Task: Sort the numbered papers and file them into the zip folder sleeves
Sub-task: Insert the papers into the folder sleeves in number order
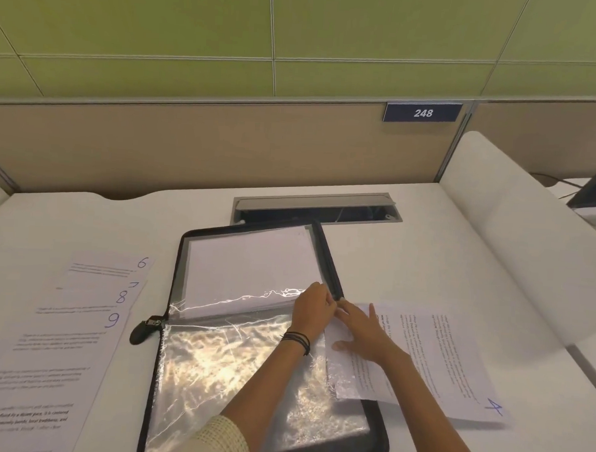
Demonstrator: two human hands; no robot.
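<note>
Well to the left of the fingers, white printed sheets hand-numbered 6 to 9 (pixel 81 319) lay fanned on the white worktop (pixel 407 264), not yet filed. Nearer, the black zip-edged folder (pixel 173 282) lay open. Its crinkled clear plastic sleeve (pixel 222 359) spread beneath the left forearm, and a filed white page (pixel 250 268) showed beyond the fingers.

The left hand (pixel 311 310) had its fingers curled at the sleeve's right edge, apparently pinching the plastic to hold the mouth open, though the grip itself was hard to make out. Touching it on the right, the right hand (pixel 365 333) lay flat, its straight, released fingers pressing on the white printed paper marked 4 (pixel 454 362). That paper's left edge sat under the plastic, while most of it stretched away right of the fingers.

The step in hand was judged to be feeding paper 4 into the sleeve. The next move would call for sliding it leftward, flat and square, with the mouth lifted so no corner snagged.
</note>
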